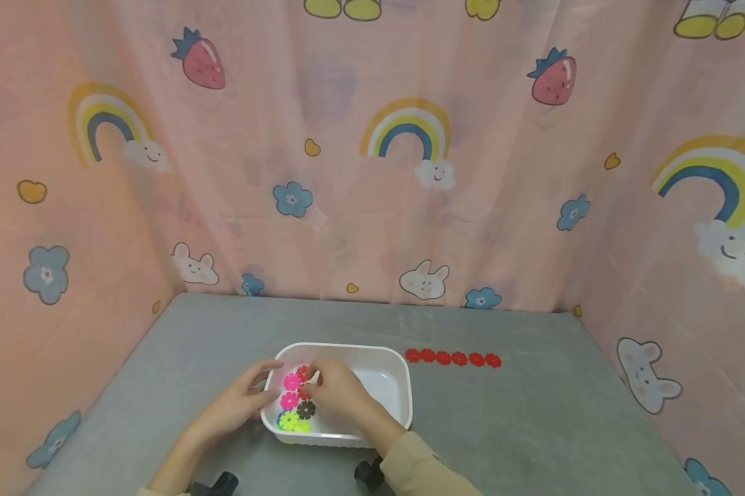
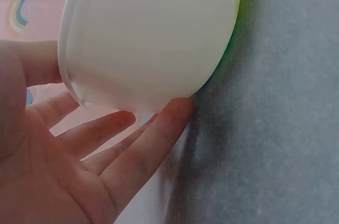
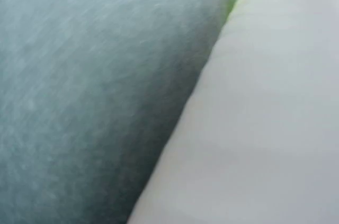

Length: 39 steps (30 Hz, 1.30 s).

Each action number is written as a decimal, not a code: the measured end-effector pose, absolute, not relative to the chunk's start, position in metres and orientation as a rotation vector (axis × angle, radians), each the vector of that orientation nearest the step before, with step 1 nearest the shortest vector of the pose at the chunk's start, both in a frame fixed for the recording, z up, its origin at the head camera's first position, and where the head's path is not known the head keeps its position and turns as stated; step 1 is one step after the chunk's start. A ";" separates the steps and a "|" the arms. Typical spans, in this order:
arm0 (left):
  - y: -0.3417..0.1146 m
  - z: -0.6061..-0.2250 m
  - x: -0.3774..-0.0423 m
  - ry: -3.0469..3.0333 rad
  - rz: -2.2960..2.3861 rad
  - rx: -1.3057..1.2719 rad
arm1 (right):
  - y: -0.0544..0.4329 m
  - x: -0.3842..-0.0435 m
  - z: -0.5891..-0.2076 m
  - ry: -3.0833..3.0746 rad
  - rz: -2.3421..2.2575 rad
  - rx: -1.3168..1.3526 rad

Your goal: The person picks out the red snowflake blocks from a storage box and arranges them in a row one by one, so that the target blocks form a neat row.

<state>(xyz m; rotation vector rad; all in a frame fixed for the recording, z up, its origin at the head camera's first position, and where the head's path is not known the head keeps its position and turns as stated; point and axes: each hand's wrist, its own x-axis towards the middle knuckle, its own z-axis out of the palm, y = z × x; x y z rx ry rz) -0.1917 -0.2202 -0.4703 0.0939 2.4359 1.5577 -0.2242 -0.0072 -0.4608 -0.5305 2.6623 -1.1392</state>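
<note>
A white plastic tray (image 1: 385, 349) stands on the grey tabletop. My left hand (image 1: 239, 399) holds its left end, the thumb over the rim and the other fingers against the outer wall, as the left wrist view shows. My right hand (image 1: 341, 393) reaches inside, its thumb and forefinger pinching at a red flower-shaped disc (image 1: 304, 393), partly hidden by the fingertips. Beside it in the tray lie another red disc (image 1: 302, 372), pink discs (image 1: 290, 400), a black disc (image 1: 306, 410) and yellow-green discs (image 1: 290, 421). Only the tray's outer wall (image 3: 254, 118) fills most of the right wrist view.
To the right of the tray, several red flower-shaped discs (image 1: 459, 358) lie in a straight row on the table (image 1: 521, 420). A pink patterned curtain (image 1: 360, 241) surrounds the back and sides. Black devices (image 1: 369, 475) sit at both wrists.
</note>
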 end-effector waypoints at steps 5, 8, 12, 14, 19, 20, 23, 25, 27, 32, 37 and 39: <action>-0.221 -0.470 -0.191 2.425 1.577 0.101 | -0.010 -0.227 -0.466 2.692 -1.051 -0.590; -0.221 -0.469 -0.191 2.424 1.575 0.104 | -0.011 -0.230 -0.468 2.705 -0.992 -0.606; -0.221 -0.469 -0.191 2.434 1.556 0.110 | -0.014 -0.231 -0.470 2.702 -0.926 -0.575; -0.221 -0.469 -0.192 2.438 1.552 0.114 | -0.014 -0.231 -0.470 2.704 -0.901 -0.548; -0.221 -0.469 -0.191 2.439 1.555 0.111 | -0.016 -0.230 -0.470 2.734 -0.819 -0.497; -0.220 -0.469 -0.191 2.441 1.552 0.107 | -0.017 -0.230 -0.470 2.743 -0.797 -0.496; -0.219 -0.468 -0.190 2.452 1.539 0.100 | -0.018 -0.229 -0.471 2.757 -0.756 -0.499; -0.218 -0.467 -0.190 2.455 1.536 0.091 | -0.017 -0.229 -0.471 2.758 -0.744 -0.500; -0.218 -0.466 -0.189 2.455 1.537 0.086 | -0.017 -0.228 -0.471 2.748 -0.753 -0.486; -0.217 -0.466 -0.189 2.445 1.551 0.087 | -0.014 -0.227 -0.470 2.731 -0.822 -0.473; -0.218 -0.468 -0.190 2.442 1.547 0.092 | -0.012 -0.225 -0.471 2.707 -0.912 -0.460; -0.217 -0.468 -0.190 2.445 1.539 0.092 | -0.012 -0.224 -0.471 2.692 -0.931 -0.441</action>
